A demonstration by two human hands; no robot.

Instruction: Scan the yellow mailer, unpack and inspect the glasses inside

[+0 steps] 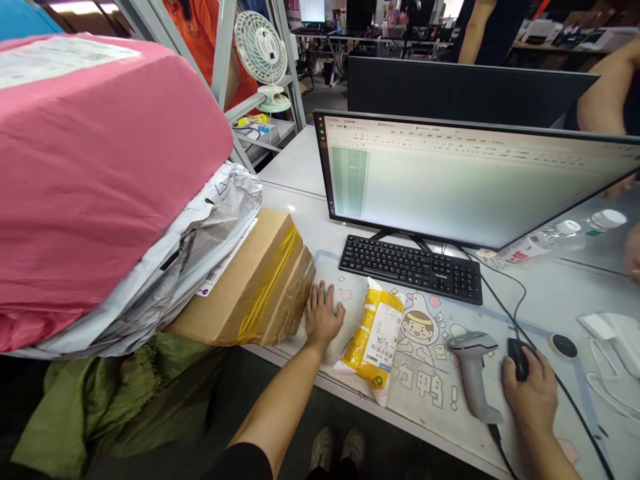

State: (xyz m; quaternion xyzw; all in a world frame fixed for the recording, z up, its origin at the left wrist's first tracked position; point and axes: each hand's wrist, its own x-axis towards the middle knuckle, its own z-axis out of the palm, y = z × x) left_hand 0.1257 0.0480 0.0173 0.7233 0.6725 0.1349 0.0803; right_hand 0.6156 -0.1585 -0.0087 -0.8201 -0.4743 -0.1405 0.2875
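My left hand (323, 317) lies on the desk mat with its fingers spread, beside the taped cardboard boxes (265, 287), and holds nothing. My right hand (533, 383) is wrapped over a black mouse (518, 359) at the right. Between my hands lie a yellow package (377, 333) with a white label and a grey barcode scanner (475, 373). The scanner's cable runs off toward the front edge. Behind them stand a black keyboard (410, 267) and a monitor (450, 180) showing a spreadsheet.
A large pink parcel (110, 167) and a silvery-white bag (200, 247) pile up at the left. Plastic bottles (545, 240) lie right of the monitor. Green sacking (115, 393) hangs at lower left. A fan (261, 50) stands on a rack. Other people are behind the desk.
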